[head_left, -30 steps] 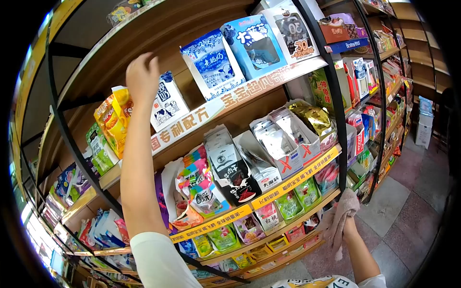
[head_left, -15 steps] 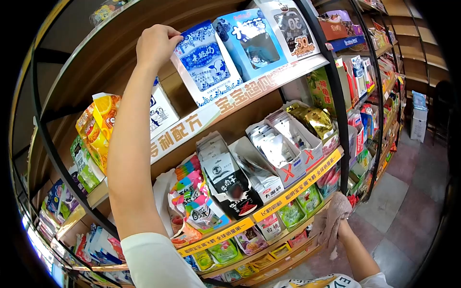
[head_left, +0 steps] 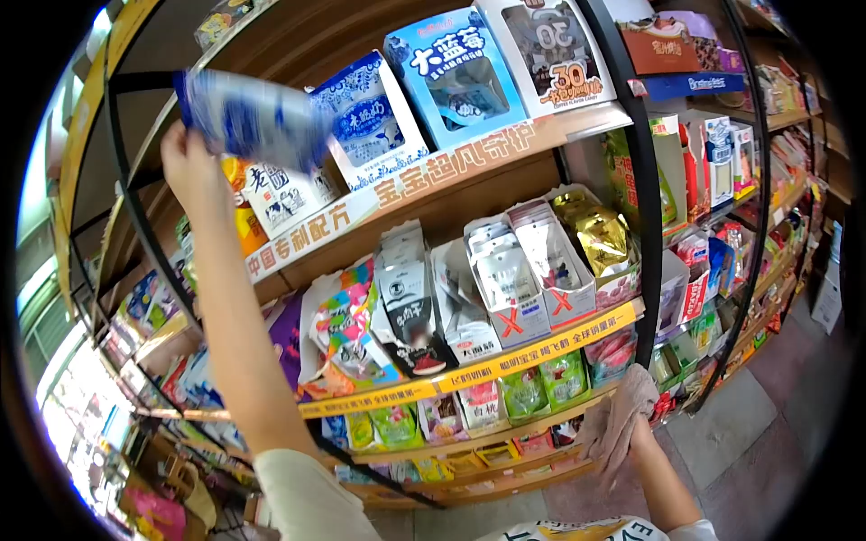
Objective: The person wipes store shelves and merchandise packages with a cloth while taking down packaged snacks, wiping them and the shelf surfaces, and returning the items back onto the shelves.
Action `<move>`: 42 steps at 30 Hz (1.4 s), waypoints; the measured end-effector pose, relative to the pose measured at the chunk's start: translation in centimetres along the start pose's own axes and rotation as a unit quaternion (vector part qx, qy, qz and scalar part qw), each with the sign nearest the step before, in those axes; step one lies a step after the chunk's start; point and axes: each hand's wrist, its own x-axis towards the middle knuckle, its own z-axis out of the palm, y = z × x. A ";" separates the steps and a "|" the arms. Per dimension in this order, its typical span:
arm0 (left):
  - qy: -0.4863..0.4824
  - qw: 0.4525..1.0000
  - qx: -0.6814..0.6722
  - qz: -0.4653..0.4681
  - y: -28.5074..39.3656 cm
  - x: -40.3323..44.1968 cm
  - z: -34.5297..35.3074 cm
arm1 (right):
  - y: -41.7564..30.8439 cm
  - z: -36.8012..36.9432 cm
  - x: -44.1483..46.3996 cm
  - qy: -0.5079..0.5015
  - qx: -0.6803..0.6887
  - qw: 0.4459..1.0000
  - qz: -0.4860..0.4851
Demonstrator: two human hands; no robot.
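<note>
Post [head_left: 135,216], black, upright of the rack, left of and behind the left hand [head_left: 194,176]. Left hand raised, fingers closed on the lower left end of a blue-and-white pouch [head_left: 257,122]. Pouch blurred; lies up and to the right of the hand, long axis running across and slightly down to the right, its far end beside the blue-and-white carton [head_left: 365,122] in this view. Below the pouch: white carton [head_left: 280,198], partly covered. Printed shelf edge [head_left: 316,233] passes beneath, slanting up rightward. Some room visible above the pouch, under the upper shelf. Farther right of the hand: light-blue carton [head_left: 465,86], then the black post [head_left: 642,180]. Low right, well apart: right hand [head_left: 641,431] inside a grey-brown cloth [head_left: 618,419], finger closure hidden. Left hand is the nearer to the pouch.
</note>
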 end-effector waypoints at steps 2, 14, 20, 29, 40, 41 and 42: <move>-0.102 0.911 -0.325 -0.232 1.4 -6.6 -1.7 | -1.2 -0.7 0.4 -0.029 0.006 0.999 0.026; -0.151 0.606 -0.632 -0.459 7.3 -32.5 -4.3 | -0.5 -1.2 -2.7 -0.087 -0.030 0.992 0.086; -0.194 0.601 -0.647 -0.427 7.5 -33.1 -5.0 | -0.3 -0.9 -4.4 -0.131 -0.039 0.988 0.075; -0.236 0.514 -0.729 -0.386 3.2 -35.0 -6.5 | -0.2 1.2 -7.1 -0.036 -0.041 0.994 0.097; -0.266 0.462 -0.763 -0.366 0.8 -36.1 -5.8 | 0.8 0.3 -7.1 -0.091 -0.062 0.993 0.049; -0.260 0.451 -0.769 -0.370 0.7 -36.2 -5.7 | 0.9 0.3 -7.0 -0.090 -0.061 0.993 0.048; -0.252 0.464 -0.762 -0.375 0.9 -36.3 -5.8 | 0.9 0.6 -7.1 -0.087 -0.060 0.994 0.037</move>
